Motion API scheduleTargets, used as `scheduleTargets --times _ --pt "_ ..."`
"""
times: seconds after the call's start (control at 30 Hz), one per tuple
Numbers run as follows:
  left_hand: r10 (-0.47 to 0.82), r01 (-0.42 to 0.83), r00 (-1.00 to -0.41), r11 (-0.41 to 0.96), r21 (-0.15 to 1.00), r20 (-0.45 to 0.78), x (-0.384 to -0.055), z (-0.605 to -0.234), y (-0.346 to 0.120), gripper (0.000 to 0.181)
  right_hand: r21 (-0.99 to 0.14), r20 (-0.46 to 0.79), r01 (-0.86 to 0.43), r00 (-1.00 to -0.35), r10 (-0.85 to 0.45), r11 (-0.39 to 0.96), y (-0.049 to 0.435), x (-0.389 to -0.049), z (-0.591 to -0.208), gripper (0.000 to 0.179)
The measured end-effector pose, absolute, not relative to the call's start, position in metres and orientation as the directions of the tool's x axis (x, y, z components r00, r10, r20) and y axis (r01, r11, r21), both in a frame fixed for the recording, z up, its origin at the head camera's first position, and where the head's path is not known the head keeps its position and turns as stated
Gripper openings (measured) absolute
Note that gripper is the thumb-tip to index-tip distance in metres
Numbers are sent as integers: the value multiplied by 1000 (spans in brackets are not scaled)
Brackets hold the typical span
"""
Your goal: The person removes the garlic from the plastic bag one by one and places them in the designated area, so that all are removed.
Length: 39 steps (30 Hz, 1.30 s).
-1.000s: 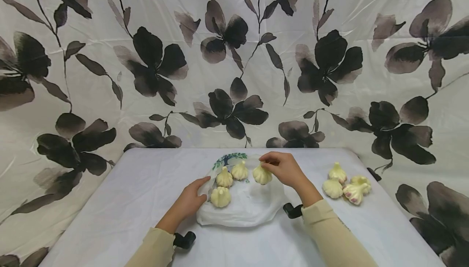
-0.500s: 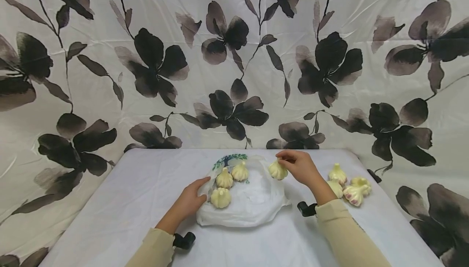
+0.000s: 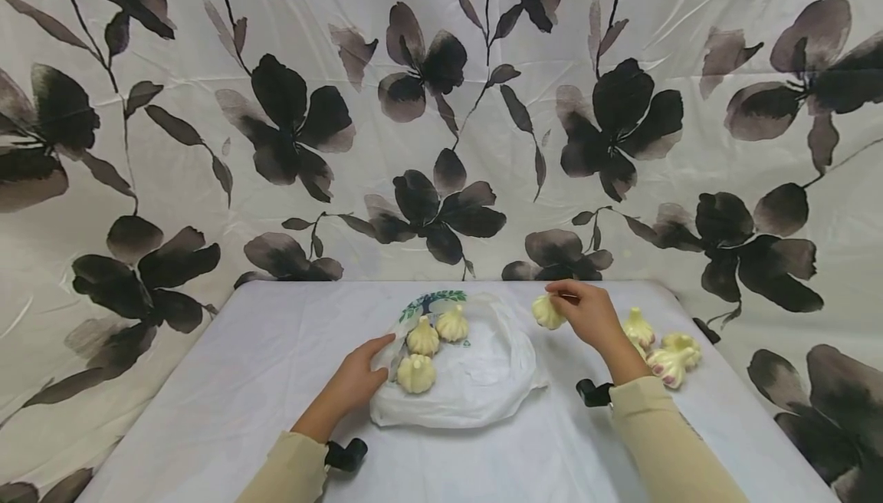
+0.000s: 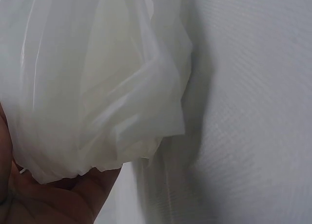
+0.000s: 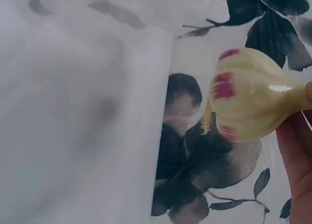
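A pale garlic bulb (image 3: 547,312) hangs in the air right of the bag, its stem pinched by the thumb and fingers of my right hand (image 3: 596,323). Pink patches and a root tuft mark this garlic bulb (image 5: 251,95) in the right wrist view. My left hand (image 3: 353,382) holds the left side of a thin white plastic bag (image 3: 469,411); its fingers reach under the crumpled bag (image 4: 97,87) in the left wrist view. Inside the bag's open mouth lie three bulbs: a rear one (image 3: 451,324), a middle one (image 3: 423,336) and a front one (image 3: 416,373).
Several more garlic bulbs (image 3: 669,365) sit together at the table's right, partly behind my right wrist. A white cloth covers the table (image 3: 276,334). Behind its far edge hangs a flowered curtain (image 3: 524,204).
My right hand has carried the pinched garlic bulb rightward from over the bag to past its right side. The left hand and the three bulbs in the bag stay where they were.
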<state>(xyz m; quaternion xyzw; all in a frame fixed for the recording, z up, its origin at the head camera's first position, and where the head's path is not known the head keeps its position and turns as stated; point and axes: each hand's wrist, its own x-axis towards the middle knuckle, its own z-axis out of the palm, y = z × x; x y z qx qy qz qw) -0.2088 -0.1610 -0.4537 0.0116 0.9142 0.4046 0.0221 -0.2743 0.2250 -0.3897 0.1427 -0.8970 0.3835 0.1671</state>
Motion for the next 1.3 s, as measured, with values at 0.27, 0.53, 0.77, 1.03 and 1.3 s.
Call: scheduleTargets --times 0.27,0.53,0.77,1.03,1.3 --pt "46 6 -998 661 751 -33 -208 -453 -161 62 -615 403 -356 -909 -107 703 242 -278 -397 21" --pt "46 1 -998 668 744 -40 -209 -455 -162 61 -603 378 -314 -922 -85 733 255 -279 -397 22" --pt "49 12 -998 662 749 -28 -208 -456 -163 61 -595 345 -285 -935 -81 752 267 -279 -397 23" --pt "44 11 -999 662 750 -24 -208 -457 -164 62 -562 304 -266 -947 -103 783 281 -280 -400 26" --pt "35 5 -999 662 749 -24 -207 -456 -165 62 -535 256 -229 -961 -102 814 291 -283 -401 27"
